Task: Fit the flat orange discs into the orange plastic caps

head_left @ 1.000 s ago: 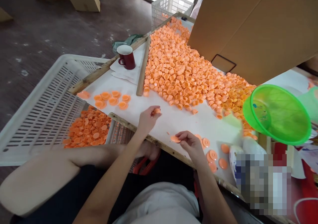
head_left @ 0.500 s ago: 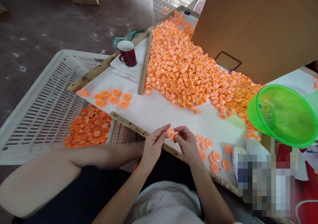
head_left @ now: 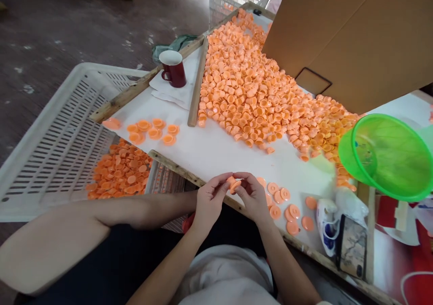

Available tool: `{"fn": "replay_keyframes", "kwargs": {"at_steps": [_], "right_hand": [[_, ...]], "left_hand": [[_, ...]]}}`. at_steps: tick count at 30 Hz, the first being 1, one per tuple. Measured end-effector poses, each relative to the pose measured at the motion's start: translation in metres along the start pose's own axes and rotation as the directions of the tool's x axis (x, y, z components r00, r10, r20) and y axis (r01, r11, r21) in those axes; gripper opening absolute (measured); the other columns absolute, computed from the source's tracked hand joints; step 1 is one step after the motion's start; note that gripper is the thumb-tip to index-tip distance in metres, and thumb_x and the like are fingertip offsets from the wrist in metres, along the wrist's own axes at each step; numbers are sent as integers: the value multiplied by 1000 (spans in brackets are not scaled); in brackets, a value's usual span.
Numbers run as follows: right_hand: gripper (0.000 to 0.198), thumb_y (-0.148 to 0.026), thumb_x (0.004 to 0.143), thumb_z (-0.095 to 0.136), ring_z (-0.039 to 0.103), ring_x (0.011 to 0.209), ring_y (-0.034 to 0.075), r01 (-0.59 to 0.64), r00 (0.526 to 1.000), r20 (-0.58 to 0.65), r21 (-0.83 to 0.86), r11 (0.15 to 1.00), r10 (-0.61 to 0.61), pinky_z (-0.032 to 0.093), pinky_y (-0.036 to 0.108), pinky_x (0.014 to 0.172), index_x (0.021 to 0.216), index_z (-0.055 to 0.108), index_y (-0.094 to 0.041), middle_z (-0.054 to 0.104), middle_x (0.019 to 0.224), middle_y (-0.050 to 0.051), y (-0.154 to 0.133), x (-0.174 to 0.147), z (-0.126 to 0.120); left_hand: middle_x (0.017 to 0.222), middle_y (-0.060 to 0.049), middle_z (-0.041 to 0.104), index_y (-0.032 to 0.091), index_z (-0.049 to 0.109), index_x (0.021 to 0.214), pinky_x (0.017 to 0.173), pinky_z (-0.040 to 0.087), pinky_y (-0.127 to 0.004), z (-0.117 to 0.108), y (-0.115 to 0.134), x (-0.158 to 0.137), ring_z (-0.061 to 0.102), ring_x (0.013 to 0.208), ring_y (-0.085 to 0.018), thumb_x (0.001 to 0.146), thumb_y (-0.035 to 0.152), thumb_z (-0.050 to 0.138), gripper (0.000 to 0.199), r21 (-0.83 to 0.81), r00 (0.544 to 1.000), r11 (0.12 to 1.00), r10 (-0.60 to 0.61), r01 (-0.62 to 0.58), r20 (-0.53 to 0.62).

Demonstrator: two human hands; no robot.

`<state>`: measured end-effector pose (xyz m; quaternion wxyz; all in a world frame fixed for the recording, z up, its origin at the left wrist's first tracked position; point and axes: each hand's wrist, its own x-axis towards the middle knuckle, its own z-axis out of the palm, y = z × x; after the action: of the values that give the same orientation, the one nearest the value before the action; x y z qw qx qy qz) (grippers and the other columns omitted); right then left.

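Note:
Above the table's front edge, my left hand (head_left: 211,199) pinches a small orange plastic cup (head_left: 231,179). My right hand (head_left: 254,197) grips a flat orange disc (head_left: 236,187) against the cup's end; fingers partly cover both parts. Whether the two are joined, I cannot tell. Just right of my right hand lie several loose orange discs (head_left: 278,197), some overlapping. Beyond both hands spreads a large heap of orange cups (head_left: 243,93).
A green basin (head_left: 358,160) and a phone (head_left: 352,246) are at the right. Several orange pieces (head_left: 154,132) lie at the left, near a dark red mug (head_left: 176,76). Below is a white crate (head_left: 67,129) holding orange parts. A cardboard box (head_left: 352,39) stands behind.
My hands have come closer together, and the disc now sits against the cup where the two were slightly apart. The view has shifted a little.

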<state>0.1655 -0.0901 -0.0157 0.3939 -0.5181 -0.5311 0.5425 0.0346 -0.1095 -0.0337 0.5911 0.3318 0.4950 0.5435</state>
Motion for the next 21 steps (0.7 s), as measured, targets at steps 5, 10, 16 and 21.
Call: {"fn": "replay_keyframes", "kwargs": {"at_steps": [5, 10, 16, 21], "right_hand": [[22, -28, 82, 58, 61, 70, 13, 59, 998, -16, -90, 994, -61, 51, 28, 68, 104, 59, -23, 64, 80, 0, 1, -4, -2], [20, -28, 83, 57, 61, 74, 13, 70, 998, 11, -39, 997, -69, 51, 27, 70, 102, 59, -24, 63, 87, 0, -4, -7, 0], [28, -30, 75, 68, 60, 82, 16, 8, 998, 66, 85, 996, -14, 50, 29, 74, 102, 59, -24, 64, 89, 2, -5, -11, -2], [25, -32, 72, 72, 57, 73, 14, 4, 998, 69, 147, 989, -15, 47, 26, 65, 91, 59, -23, 60, 79, 0, 1, -15, -2]], "left_hand": [[97, -4, 71, 19, 66, 104, 82, 50, -24, 4, 1, -2, 64, 91, -16, 81, 26, 61, 25, -52, 1000, 999, 13, -13, 3], [95, -3, 70, 20, 65, 104, 80, 50, -23, 7, 5, -8, 64, 88, -15, 82, 26, 60, 24, -143, 1000, 990, 21, -19, 16], [95, -5, 66, 18, 61, 105, 79, 49, -25, 6, 1, -17, 62, 87, -16, 79, 24, 64, 27, -158, 996, 987, 53, -41, 73], [95, -5, 65, 17, 60, 98, 81, 47, -27, 7, -5, -19, 61, 89, -16, 82, 22, 60, 18, -134, 995, 987, 90, -84, 43]]}}
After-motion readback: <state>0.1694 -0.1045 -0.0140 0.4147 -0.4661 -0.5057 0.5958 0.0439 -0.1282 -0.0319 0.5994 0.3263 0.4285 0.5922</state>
